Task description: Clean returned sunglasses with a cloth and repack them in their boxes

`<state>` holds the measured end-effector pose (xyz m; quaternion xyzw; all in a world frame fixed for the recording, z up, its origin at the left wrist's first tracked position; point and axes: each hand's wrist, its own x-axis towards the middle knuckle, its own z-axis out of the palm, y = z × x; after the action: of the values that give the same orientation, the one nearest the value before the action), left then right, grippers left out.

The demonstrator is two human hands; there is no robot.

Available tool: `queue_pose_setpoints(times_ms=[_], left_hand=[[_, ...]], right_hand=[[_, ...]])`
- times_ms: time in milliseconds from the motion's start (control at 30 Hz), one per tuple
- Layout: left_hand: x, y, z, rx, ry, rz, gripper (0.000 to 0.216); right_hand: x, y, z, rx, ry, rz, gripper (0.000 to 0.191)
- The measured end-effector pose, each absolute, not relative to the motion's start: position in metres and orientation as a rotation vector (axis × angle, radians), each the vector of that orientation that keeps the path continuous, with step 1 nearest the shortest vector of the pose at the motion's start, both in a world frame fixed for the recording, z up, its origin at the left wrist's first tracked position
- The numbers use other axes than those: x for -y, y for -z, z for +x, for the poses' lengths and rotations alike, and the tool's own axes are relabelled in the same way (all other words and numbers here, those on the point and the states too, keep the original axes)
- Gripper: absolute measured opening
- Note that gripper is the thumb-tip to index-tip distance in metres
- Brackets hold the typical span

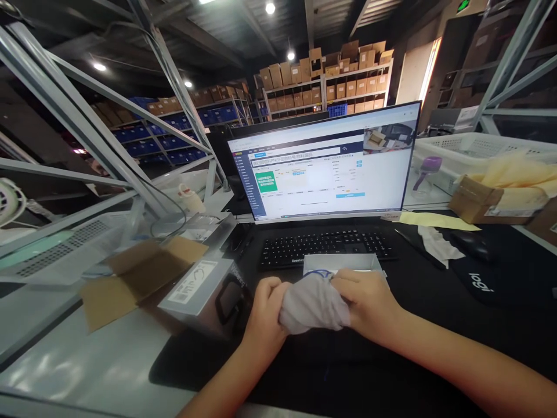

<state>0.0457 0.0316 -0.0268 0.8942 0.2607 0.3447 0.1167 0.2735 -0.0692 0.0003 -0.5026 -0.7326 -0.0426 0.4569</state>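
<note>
In the head view, a grey cloth pouch (314, 305) is directly between the person's two hands, in front of the body and above a black mat (313, 377) on the desk (56, 363). The left hand (265, 310) is closed on the pouch's left edge, its fingers curled and the thumb near the top. The right hand (369, 299) grips the opposite end, fingers bent over the upper right corner; the fingertips of both hands are partly hidden by the cloth. The pouch's fabric is creased between the two grips, and a blue cord (319, 273) loops out along its top edge, next to the right hand. How far the pouch is from the mat cannot be told.

Just beyond the pouch is an open pale box (343, 263), partly covered by the right hand. Behind it lies a black keyboard (322, 247), with a lit monitor (304, 186) standing further back. To the left of the left hand, a grey box (200, 293) with a printed label and a picture on its side stands beside an open cardboard carton (134, 278). On the right, well apart from the right hand, are a crumpled white tissue (439, 247) and a dark mouse (472, 245).
</note>
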Motion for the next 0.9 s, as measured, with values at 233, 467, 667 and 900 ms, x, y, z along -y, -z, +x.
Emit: queue_pose_setpoints(times_ms=[233,467,667,900], left_hand=[[-0.024,0.023,0.053,-0.817,-0.990,1.995,0.077],[-0.023,0.020,0.058,-0.749,-0.862,1.306,0.050],[-0.026,0.018,0.064,-0.770,-0.886,0.924,0.039],[-0.023,0.010,0.053,-0.894,-1.131,1.535,0.028]], right_hand=[[0.067,-0.010,0.282,1.474,-0.166,-1.258,0.015],[0.063,-0.013,0.282,1.142,-0.390,-1.344,0.020],[0.060,-0.020,0.297,1.189,-0.483,-1.300,0.014],[0.058,-0.037,0.333,0.968,-0.669,-1.214,0.030]])
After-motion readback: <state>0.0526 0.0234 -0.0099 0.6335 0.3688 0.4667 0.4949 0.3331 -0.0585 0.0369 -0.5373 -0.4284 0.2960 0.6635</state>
